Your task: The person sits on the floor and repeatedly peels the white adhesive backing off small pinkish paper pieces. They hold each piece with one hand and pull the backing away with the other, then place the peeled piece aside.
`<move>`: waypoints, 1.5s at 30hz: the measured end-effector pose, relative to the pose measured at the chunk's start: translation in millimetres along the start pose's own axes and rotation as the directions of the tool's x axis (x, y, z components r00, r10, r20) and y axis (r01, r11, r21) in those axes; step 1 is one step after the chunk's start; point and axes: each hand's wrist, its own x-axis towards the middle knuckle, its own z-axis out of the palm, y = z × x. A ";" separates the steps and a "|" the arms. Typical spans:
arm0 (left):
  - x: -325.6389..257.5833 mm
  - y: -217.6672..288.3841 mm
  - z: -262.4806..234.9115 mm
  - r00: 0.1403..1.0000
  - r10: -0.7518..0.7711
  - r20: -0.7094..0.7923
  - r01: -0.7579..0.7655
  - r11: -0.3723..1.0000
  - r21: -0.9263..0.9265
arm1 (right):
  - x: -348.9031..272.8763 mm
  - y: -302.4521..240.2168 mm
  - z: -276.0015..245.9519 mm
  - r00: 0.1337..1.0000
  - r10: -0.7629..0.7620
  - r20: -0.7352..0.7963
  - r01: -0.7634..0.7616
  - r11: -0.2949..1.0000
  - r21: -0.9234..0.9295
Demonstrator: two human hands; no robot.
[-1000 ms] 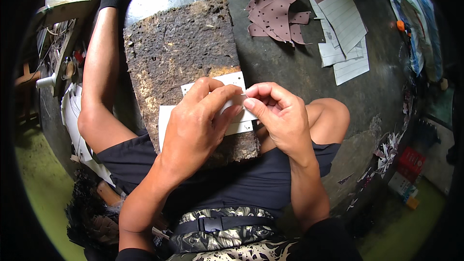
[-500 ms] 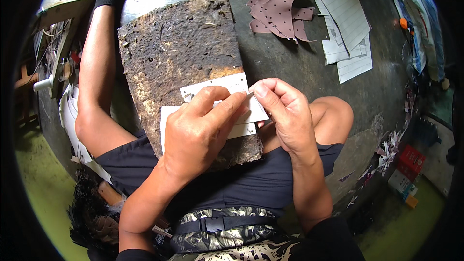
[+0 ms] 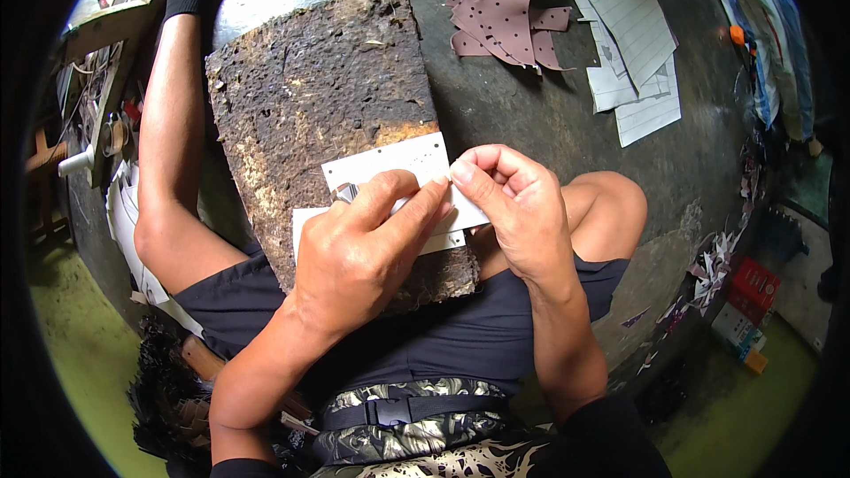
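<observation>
— While the white card (image 3: 390, 164) is pinned on the worn board (image 3: 328, 97) by the left hand (image 3: 354, 257), what is gripped at three o'clock?

— Its edge is pinched by the closed right hand (image 3: 518, 212); a tear might be caused by pulling, though the grip is partly hidden.

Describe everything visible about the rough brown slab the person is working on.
The slab is a thick, roughly rectangular block, dark brown to rusty, with a pitted, crumbly surface that looks like bark or cork. It lies flat, its far end on the dark grey floor, its near end over the person's lap between the bare legs. Two white card strips lie across its near part. The left hand presses down on them and the right hand pinches the upper strip's right end.
</observation>
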 end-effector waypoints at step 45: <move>4.2 -14.3 -3.1 0.994 0.105 -0.008 -0.104 0.993 0.060 | 9.7 34.8 -2.5 0.991 -0.133 -0.005 0.133 0.989 -0.063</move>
